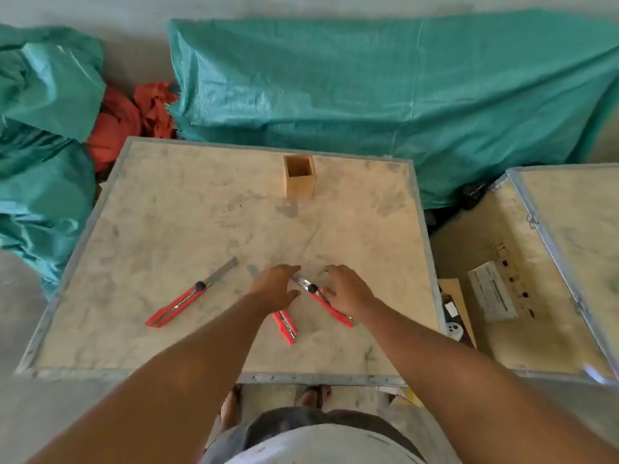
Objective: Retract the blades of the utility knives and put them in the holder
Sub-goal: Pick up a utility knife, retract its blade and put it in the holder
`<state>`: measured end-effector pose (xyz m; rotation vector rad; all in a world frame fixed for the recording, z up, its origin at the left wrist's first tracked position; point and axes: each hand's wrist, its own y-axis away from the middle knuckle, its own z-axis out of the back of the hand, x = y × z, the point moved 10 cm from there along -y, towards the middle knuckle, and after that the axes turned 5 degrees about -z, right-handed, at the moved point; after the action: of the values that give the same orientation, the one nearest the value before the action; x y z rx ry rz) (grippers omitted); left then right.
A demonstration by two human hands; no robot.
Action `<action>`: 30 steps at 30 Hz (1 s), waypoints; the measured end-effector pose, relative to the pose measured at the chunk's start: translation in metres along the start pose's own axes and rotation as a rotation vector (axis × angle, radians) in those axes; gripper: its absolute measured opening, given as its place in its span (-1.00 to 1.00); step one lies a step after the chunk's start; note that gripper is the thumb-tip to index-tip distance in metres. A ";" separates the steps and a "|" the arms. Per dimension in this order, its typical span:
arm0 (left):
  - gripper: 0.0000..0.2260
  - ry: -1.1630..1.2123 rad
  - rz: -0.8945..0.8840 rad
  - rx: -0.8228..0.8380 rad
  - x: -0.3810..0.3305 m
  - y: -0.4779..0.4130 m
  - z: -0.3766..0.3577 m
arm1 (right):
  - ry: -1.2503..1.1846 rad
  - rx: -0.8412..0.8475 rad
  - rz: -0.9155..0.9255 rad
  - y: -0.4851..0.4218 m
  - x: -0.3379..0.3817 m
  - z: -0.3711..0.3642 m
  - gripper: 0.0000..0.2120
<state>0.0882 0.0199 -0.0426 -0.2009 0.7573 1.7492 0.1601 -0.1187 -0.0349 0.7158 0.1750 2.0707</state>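
Empty holder point(299, 176) beyond knives point(191, 294)

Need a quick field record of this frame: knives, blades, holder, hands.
knives: three red, all lying on the table
left knife: blade out, untouched
middle knife: partly under left hand, blade tip shows past it
right knife: between the hands, blade state unclear
holder: wooden box, far side of the table, upright, looks empty
right hand: open, at right knife
grasp: none confirmed
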 end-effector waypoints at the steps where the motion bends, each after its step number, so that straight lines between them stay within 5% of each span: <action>1: -0.42 -0.029 -0.003 0.025 -0.004 0.002 -0.010 | -0.019 0.013 -0.006 0.003 -0.007 -0.008 -0.63; 5: -0.51 -0.171 0.021 -0.005 -0.012 0.004 -0.032 | -0.059 0.077 -0.007 0.020 -0.025 -0.026 -0.65; 13: -0.65 -0.096 0.132 -0.103 -0.004 -0.013 -0.035 | -0.098 0.023 0.067 0.015 -0.033 -0.029 -0.56; 25: -0.64 0.453 0.148 -0.438 -0.004 -0.011 0.005 | -0.506 -0.327 0.097 0.022 -0.030 0.033 -0.63; 30: -0.66 0.865 0.181 -0.612 -0.019 0.000 0.058 | -0.801 -0.464 0.124 0.026 -0.006 0.074 -0.59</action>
<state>0.1089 0.0380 0.0117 -1.4034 0.8193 2.0201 0.1848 -0.1488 0.0331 1.2020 -0.7858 1.6838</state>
